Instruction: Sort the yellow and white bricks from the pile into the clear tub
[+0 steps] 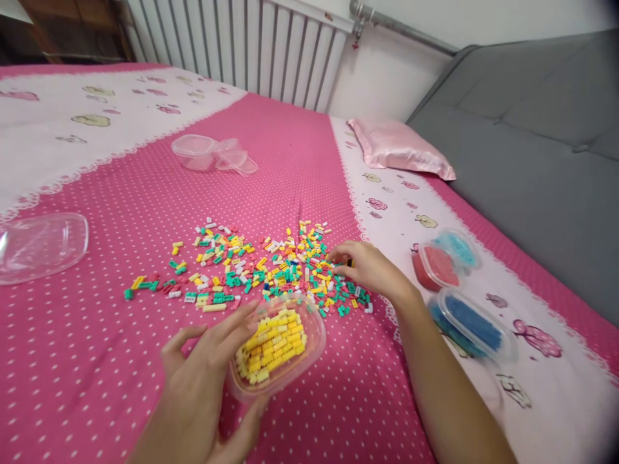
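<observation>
My left hand [203,380] is curved around the left side of a clear plastic container [316,341], fingers on its far rim and thumb at the near edge. Rows of yellow building bricks [275,341] fill the bottom of that container. Beyond it, a loose pile of small building bricks [285,270] in yellow, green, white, red and cream spreads over the pink bedspread [120,361]. My right hand [365,267] reaches into the right side of the pile with bent, closed fingers. A small dark and yellow bit shows by its palm; what the fingertips hold is hidden.
On the right are lidded containers of red bricks [438,267], blue bricks [471,322] and light-blue bricks [459,248]. A clear lid [46,248] lies left; empty containers [196,151] stand further back. Behind are a pink pillow [401,148], grey headboard [532,116] and radiator [242,48].
</observation>
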`<state>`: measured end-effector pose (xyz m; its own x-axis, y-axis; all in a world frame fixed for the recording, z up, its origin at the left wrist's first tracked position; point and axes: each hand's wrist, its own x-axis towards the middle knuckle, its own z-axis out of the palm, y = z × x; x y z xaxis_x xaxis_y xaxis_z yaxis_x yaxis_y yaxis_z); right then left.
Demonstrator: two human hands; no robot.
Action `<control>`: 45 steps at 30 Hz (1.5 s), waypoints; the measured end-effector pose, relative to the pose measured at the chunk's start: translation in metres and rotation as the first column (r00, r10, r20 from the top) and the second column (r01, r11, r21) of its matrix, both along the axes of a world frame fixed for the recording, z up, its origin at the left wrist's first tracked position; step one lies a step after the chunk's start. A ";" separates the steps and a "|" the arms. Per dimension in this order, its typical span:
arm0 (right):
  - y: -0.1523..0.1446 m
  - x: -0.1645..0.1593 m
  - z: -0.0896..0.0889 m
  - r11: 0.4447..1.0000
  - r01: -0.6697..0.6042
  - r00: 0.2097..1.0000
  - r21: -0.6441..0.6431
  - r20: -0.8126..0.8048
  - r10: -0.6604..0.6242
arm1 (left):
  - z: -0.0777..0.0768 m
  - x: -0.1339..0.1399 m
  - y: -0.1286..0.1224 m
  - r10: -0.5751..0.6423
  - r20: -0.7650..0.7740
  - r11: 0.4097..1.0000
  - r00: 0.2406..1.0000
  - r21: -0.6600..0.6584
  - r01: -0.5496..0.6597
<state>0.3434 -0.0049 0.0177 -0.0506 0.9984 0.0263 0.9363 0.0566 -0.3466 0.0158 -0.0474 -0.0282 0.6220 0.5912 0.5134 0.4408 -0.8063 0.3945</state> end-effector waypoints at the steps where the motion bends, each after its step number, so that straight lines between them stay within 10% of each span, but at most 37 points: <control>1: 0.000 -0.002 0.000 1.000 -0.008 1.000 -0.002 -0.001 0.008 | -0.001 0.000 0.000 0.004 0.001 1.000 1.000 0.002 -0.004; 25: 0.010 -0.011 -0.021 0.993 0.014 0.995 0.120 -0.103 -0.001 | -0.001 -0.002 0.000 0.015 -0.025 1.000 1.000 0.002 -0.015; 45: -0.013 -0.053 0.019 0.988 -0.131 0.828 0.076 -0.540 0.152 | 0.008 0.001 -0.002 -0.014 -0.017 1.000 1.000 0.003 0.014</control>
